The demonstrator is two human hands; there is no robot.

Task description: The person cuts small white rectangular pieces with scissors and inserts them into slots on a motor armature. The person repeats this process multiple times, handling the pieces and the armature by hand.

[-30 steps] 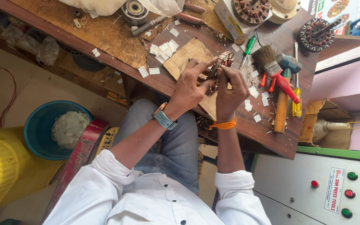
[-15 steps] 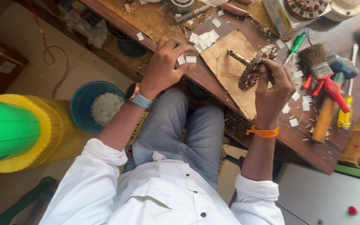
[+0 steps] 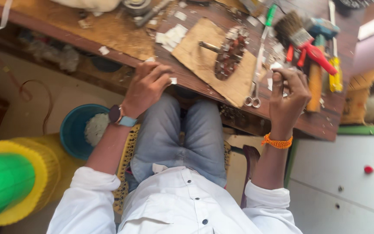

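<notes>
My left hand point(image 3: 146, 86) rests curled on the near edge of the wooden workbench point(image 3: 109, 30), with a small white paper slip point(image 3: 172, 80) at its fingertips. My right hand point(image 3: 288, 97) is raised over the bench edge further right, its fingers pinched around another small white slip point(image 3: 271, 83). Between the hands, a motor rotor point(image 3: 228, 58) with a steel shaft lies on a piece of cardboard point(image 3: 200, 65); neither hand touches it. Scissors point(image 3: 255, 76) lie just left of my right hand.
A pile of white paper slips point(image 3: 172, 37), a paintbrush point(image 3: 293, 30), red-handled pliers point(image 3: 319, 56), a wooden-handled hammer point(image 3: 314, 86) and a yellow screwdriver point(image 3: 335, 73) lie on the bench. A blue bucket point(image 3: 72, 130) and a green-and-yellow drum point(image 3: 9, 182) stand at the left, a white cabinet point(image 3: 347, 182) at the right.
Both hands have left the rotor. The left one drew back to the bench edge, the right one moved off to the right. The rotor now lies alone on the cardboard.
</notes>
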